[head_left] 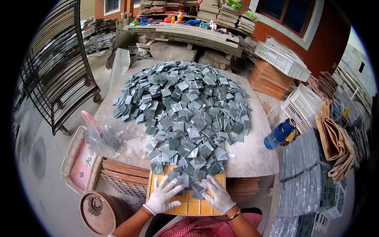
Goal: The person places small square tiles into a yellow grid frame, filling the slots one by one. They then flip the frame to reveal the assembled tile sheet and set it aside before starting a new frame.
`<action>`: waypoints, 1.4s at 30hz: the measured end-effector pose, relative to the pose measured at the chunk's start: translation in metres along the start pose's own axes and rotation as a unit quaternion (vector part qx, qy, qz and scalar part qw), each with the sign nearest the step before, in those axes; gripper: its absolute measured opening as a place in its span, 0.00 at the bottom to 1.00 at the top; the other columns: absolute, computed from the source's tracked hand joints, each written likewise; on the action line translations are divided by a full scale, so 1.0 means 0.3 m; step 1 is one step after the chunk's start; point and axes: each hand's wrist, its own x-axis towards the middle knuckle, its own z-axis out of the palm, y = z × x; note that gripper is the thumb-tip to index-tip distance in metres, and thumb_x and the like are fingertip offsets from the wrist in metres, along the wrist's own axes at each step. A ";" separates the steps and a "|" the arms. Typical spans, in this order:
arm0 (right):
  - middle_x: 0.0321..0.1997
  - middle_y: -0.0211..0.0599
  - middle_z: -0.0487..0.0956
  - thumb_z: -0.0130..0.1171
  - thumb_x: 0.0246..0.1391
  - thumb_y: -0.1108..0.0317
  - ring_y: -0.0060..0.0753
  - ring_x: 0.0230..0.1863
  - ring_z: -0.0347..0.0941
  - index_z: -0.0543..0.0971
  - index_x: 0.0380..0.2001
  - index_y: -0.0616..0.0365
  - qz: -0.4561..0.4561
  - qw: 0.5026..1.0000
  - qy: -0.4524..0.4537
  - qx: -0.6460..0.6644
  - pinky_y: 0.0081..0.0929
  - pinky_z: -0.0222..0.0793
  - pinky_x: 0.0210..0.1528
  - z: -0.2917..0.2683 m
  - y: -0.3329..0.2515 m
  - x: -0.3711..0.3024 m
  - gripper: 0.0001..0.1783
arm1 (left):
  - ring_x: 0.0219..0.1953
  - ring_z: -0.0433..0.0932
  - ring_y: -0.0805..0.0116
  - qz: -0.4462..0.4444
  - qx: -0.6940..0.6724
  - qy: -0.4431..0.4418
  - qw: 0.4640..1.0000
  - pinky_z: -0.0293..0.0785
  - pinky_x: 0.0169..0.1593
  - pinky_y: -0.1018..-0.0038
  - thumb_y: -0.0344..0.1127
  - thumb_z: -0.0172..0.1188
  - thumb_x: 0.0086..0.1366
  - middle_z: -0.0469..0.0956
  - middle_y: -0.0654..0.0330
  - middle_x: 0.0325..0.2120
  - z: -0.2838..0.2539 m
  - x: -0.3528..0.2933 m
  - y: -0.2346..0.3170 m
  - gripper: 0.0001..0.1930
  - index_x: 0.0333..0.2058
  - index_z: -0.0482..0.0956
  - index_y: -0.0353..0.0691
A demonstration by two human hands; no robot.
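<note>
A large heap of small square grey-green stone tiles [197, 104] covers the middle of the table, with its near end spilling onto a yellow gridded tray [189, 208] in front of me. My left hand [161, 196], in a white glove, lies over the tray's left side with fingers spread, the fingertips at a loose tile [182, 180]. On the right side, my gloved right hand [218, 196] rests with fingers stretched out against several tiles. Neither hand is closed around a tile. Some tray cells between the hands and along the near edge are bare.
A blue water bottle [279, 133] lies on the table's right. Packed tile stacks [299, 173] and white crates [302, 102] flank that side. At left are a clear bag [103, 137], a shallow basket [72, 160], a brown drum [98, 212] and a black wheeled rack [59, 67].
</note>
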 end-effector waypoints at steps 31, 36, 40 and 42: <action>0.38 0.49 0.80 0.58 0.50 0.75 0.44 0.40 0.78 0.79 0.36 0.68 0.147 0.951 0.206 0.175 0.32 0.73 0.45 0.033 -0.145 -0.171 0.10 | 0.38 0.78 0.69 -0.173 -0.389 0.124 0.896 0.73 0.40 0.73 0.35 0.56 0.62 0.79 0.62 0.36 0.016 0.106 -0.016 0.12 0.43 0.75 0.37; 0.38 0.47 0.81 0.57 0.52 0.74 0.36 0.39 0.79 0.79 0.36 0.69 0.250 0.916 0.177 0.257 0.28 0.73 0.43 0.057 -0.107 -0.260 0.10 | 0.46 0.76 0.69 -0.196 -0.786 0.030 0.586 0.77 0.46 0.76 0.31 0.55 0.63 0.75 0.57 0.46 -0.081 0.029 0.014 0.22 0.55 0.64 0.34; 0.31 0.40 0.78 0.55 0.55 0.72 0.26 0.32 0.76 0.79 0.37 0.70 0.223 0.934 0.168 0.225 0.23 0.72 0.37 0.092 -0.090 -0.280 0.11 | 0.53 0.73 0.62 -0.190 -0.828 0.008 0.528 0.74 0.54 0.71 0.25 0.54 0.59 0.70 0.53 0.52 -0.092 -0.005 0.039 0.27 0.58 0.60 0.33; 0.33 0.42 0.80 0.56 0.54 0.71 0.31 0.34 0.77 0.79 0.37 0.69 0.207 0.941 0.159 0.216 0.25 0.72 0.39 0.092 -0.105 -0.262 0.11 | 0.56 0.70 0.61 -0.173 -0.849 0.005 0.499 0.71 0.58 0.68 0.24 0.52 0.60 0.66 0.49 0.56 -0.090 -0.027 0.043 0.27 0.59 0.59 0.31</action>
